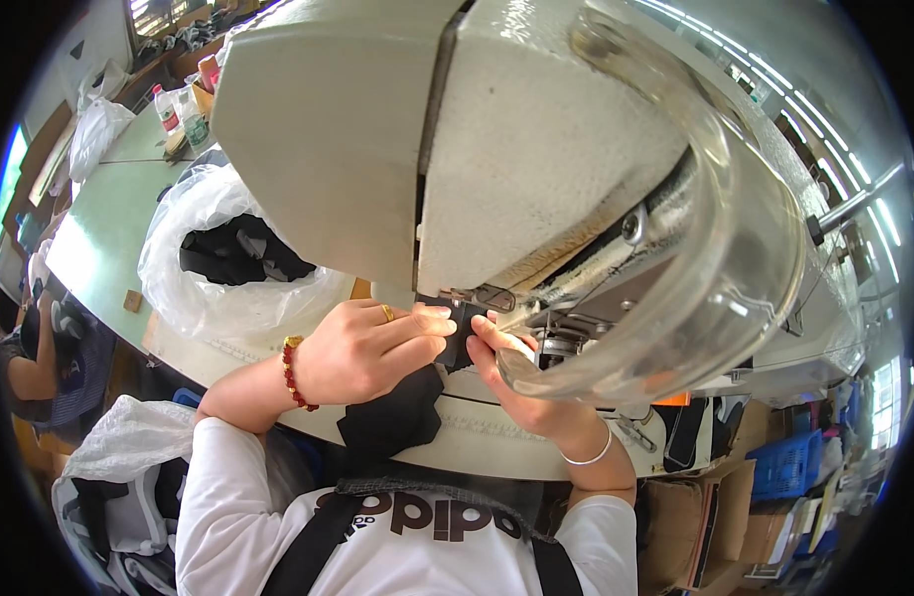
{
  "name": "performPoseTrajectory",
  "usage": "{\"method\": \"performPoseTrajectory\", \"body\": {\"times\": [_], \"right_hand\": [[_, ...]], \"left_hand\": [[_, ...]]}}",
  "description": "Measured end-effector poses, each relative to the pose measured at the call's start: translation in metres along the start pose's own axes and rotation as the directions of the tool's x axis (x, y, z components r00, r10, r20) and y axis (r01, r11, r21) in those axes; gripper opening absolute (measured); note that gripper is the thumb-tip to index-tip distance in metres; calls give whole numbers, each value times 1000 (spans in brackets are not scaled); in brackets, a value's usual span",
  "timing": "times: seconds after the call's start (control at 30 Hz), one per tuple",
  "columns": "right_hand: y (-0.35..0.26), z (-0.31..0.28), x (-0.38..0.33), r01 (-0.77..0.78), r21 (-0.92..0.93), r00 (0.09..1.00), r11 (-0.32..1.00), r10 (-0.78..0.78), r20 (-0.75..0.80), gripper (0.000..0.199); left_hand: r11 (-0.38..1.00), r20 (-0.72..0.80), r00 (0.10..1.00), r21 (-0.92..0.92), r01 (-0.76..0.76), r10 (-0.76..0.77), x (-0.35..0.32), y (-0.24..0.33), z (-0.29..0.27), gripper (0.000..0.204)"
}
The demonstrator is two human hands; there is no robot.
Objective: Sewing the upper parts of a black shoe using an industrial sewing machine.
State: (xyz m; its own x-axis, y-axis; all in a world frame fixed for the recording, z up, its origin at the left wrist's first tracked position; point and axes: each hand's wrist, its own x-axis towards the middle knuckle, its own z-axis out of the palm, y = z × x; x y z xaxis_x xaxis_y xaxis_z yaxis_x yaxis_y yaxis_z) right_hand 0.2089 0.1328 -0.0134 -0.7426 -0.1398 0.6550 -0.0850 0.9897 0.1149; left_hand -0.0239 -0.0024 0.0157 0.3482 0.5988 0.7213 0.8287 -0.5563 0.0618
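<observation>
A large pale sewing machine head (318, 149) fills the upper middle, with a clear curved guard (745, 258) on its right. Below the needle area, a piece of black fabric (464, 336) is pinched between my two hands. My left hand (367, 348) grips its left side, thumb and fingers pressed together. My right hand (521, 387) has its fingers closed on the right side, partly behind the guard's lower end. Another dark cloth (392, 412) drapes over the table's front edge below my left hand; whether it joins the held piece I cannot tell.
A white plastic bag (169, 268) of dark pieces lies on the table at left, with bottles (194, 124) beyond it. Another filled bag (129, 437) stands lower left, near another person (60, 348). Scissors (635, 434), cardboard boxes (710, 526) and a blue crate (782, 465) are at right.
</observation>
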Motion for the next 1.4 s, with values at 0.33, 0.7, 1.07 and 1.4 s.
{"method": "performPoseTrajectory", "body": {"times": [0.33,0.7,1.07,1.4], "right_hand": [[-8,-5,16,-116,-16,993,993,116,-17,33],[0,12,-3,-273,67,961,960,270,56,35],[8,30,-17,-175,290,977,941,203,-66,36],[9,26,-9,-131,221,985,966,152,-80,34]], "left_hand": [[999,-26,999,0,-45,45,1,-13,-2,19],[1000,-43,999,-16,-19,19,-2,-23,17,20],[994,-228,969,-23,-107,99,-6,-25,21,25],[967,-220,942,89,-240,254,-3,-31,17,20]]}}
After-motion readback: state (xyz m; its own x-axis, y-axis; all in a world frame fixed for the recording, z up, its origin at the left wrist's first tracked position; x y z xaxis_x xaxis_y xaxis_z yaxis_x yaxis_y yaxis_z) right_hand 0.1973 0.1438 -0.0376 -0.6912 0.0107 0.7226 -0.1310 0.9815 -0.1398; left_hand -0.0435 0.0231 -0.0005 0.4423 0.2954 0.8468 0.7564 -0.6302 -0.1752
